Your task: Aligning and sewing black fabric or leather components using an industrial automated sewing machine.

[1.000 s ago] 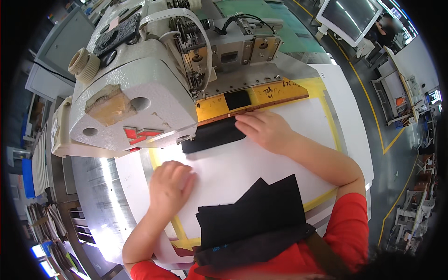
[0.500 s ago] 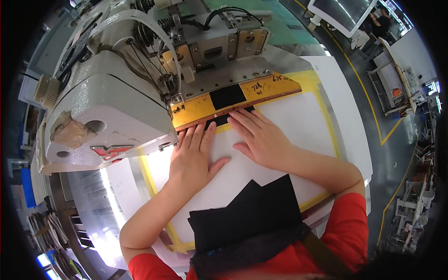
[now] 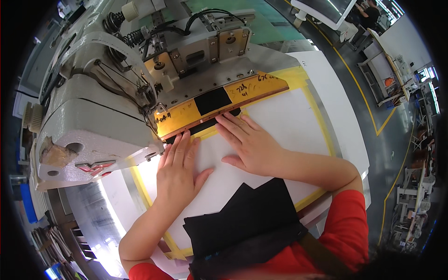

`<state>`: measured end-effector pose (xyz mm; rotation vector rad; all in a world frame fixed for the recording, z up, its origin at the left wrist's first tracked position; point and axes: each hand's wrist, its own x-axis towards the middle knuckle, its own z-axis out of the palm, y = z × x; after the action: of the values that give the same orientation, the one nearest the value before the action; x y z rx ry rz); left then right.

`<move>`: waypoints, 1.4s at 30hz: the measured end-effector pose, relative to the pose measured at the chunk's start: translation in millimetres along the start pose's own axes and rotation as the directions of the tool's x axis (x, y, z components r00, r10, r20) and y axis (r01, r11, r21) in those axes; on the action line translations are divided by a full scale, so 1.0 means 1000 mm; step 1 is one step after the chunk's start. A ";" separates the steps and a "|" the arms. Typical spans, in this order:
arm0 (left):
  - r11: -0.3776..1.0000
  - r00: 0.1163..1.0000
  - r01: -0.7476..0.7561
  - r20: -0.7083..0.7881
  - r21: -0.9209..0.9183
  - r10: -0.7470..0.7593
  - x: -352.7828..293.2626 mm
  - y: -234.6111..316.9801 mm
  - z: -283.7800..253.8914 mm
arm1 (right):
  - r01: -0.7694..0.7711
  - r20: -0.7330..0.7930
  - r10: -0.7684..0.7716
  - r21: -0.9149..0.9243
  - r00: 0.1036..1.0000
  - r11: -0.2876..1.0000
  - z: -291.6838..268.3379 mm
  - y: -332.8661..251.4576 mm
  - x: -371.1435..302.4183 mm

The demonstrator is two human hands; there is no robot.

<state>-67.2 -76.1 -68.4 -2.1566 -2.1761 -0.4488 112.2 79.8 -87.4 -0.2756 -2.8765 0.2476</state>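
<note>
A narrow strip of black fabric (image 3: 207, 124) shows along the front edge of a yellow clamp plate (image 3: 254, 89); the rest of it is hidden under the plate. My left hand (image 3: 176, 175) lies palm down with fingers stretched, its fingertips at the strip's left part beside the sewing machine head (image 3: 95, 133). Flat on the white work sheet, my right hand (image 3: 252, 145) reaches its fingertips to the strip's right part. Both hands are open, pressing down rather than gripping. Cut black fabric pieces (image 3: 247, 205) lie close to my body, over the near edge of the sheet.
Yellow tape (image 3: 322, 121) borders the white sheet. Behind the plate stands a metal clamp carriage (image 3: 200, 58) with cables. A monitor (image 3: 324, 10) is at the upper right, with another person (image 3: 368, 16) beyond. Paper patterns (image 3: 49, 242) stand at the lower left.
The whole view has shifted, so the machine and hands appear farther left. My left index finger has drawn back from the plate, and more of the black strip shows between my hands.
</note>
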 end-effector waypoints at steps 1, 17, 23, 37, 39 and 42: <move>1.000 1.000 -0.003 0.000 -0.003 0.003 0.000 0.000 0.000 | 0.000 0.005 0.000 -0.003 1.000 1.000 -0.001 -0.001 -0.001; 0.994 0.997 0.070 -0.020 0.088 -0.068 -0.016 0.007 0.004 | -0.015 -0.046 0.014 -0.021 0.999 1.000 -0.007 -0.001 -0.004; 0.991 0.994 0.098 -0.050 0.091 -0.093 -0.017 0.007 0.003 | -0.014 -0.087 0.008 -0.073 0.996 0.997 -0.009 -0.006 -0.001; 0.930 0.957 0.048 0.282 -0.365 0.061 -0.078 0.058 -0.036 | 0.073 0.203 -0.180 0.446 0.962 0.892 -0.048 -0.068 -0.070; 0.940 0.969 -0.039 0.217 -0.338 0.119 -0.081 0.061 -0.035 | 0.071 0.282 -0.199 0.406 0.939 0.911 -0.044 -0.070 -0.070; 0.915 0.976 -0.046 0.177 -0.402 0.127 -0.085 0.065 -0.045 | 0.138 0.306 -0.282 0.417 0.909 0.898 -0.051 -0.076 -0.065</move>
<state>-8.7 -169.6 -34.3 -2.5978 -2.2339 -0.7563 174.4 0.2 -38.7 0.1826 -3.0812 0.8982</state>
